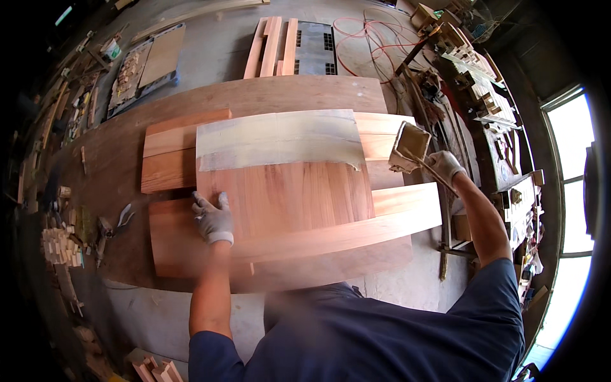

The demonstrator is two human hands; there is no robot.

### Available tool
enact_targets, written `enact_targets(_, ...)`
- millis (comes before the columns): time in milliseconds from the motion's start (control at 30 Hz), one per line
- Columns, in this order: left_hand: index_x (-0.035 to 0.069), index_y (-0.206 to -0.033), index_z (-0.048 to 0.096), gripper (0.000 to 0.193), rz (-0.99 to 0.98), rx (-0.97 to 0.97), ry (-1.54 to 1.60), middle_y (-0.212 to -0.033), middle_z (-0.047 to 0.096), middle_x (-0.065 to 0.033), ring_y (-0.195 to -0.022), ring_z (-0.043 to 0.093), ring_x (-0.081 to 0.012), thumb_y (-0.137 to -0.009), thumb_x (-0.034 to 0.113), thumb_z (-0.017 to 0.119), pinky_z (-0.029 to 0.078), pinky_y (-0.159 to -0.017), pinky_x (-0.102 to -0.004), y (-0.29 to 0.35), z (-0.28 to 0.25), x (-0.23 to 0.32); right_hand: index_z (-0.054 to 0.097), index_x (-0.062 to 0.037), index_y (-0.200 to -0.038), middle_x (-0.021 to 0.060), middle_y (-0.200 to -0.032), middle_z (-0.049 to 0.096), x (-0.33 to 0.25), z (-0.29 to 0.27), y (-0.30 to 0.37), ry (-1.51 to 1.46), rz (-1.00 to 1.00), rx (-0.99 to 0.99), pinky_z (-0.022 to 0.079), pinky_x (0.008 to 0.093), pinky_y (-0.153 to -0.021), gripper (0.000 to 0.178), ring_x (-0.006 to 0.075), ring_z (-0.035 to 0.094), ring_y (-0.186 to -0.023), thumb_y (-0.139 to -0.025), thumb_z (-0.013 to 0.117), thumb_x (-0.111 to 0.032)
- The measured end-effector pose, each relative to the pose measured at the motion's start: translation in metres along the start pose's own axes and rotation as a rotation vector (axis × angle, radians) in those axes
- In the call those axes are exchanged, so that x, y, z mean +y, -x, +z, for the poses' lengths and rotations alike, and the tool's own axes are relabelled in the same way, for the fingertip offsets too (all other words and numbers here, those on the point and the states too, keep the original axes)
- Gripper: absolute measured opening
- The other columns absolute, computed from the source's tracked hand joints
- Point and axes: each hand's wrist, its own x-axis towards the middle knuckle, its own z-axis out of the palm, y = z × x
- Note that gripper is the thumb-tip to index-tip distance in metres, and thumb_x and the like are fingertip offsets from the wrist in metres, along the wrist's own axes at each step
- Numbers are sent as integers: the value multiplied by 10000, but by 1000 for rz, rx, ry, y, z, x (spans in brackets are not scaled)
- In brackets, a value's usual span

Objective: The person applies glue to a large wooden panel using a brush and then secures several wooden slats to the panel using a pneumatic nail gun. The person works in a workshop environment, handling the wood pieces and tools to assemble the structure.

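On the brown tabletop [318, 94], a wide wooden panel [286, 194] is laid across several reddish boards [168, 169], whose ends are left showing beyond its left and right sides. Its far part is covered by a pale coating [280, 135], while its near part is bare; judged by that, only part of the face has been coated and the rest seems to be left. At the panel's left edge, the left hand [214, 218] is rested with its fingers spread, its grip apart and nothing held. To the right of the panel, a square container [409, 148] is held up by the right hand [445, 165], its grip closed; whether the thin stick [439, 178] is also clasped cannot be told.

The coating is smooth and glossy, with an uneven, ragged near border. The panel is roughly rectangular, and streaked grain is seen on its bare wood. Along its near edge, a long pale-pink board [331, 237] is set. The container's rim is crusted, and both hands are covered by whitish gloves.
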Motion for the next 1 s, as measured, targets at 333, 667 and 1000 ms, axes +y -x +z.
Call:
enact_targets(333,26,-1655,298,987,110,-25,222,-1573,469,-324,-1411,494,-492,-941,574,703,407,-1161,-579,9,4,-43,736,-70,-798,211,-789,715,-140,64,-13,152,-423,-134,547,470,-683,234,387,698,-720,-908,702,-274)
enact_targets(667,4,-1512,514,802,245,254,422,-1523,550,-240,-1464,445,-454,-915,448,810,364,-1213,-569,70,38,-111,804,-71,-987,221,-926,763,-498,195,-15,69,-752,-218,584,464,-776,320,370,749,-855,-862,723,-354)
enact_targets(1000,-3,-1434,584,748,168,210,530,-1485,579,-249,-1468,450,-446,-881,436,829,360,-1222,-569,70,39,-105,798,-85,-997,207,-976,772,-518,177,40,-51,-776,-312,576,468,-829,334,376,740,-927,-861,785,-390)
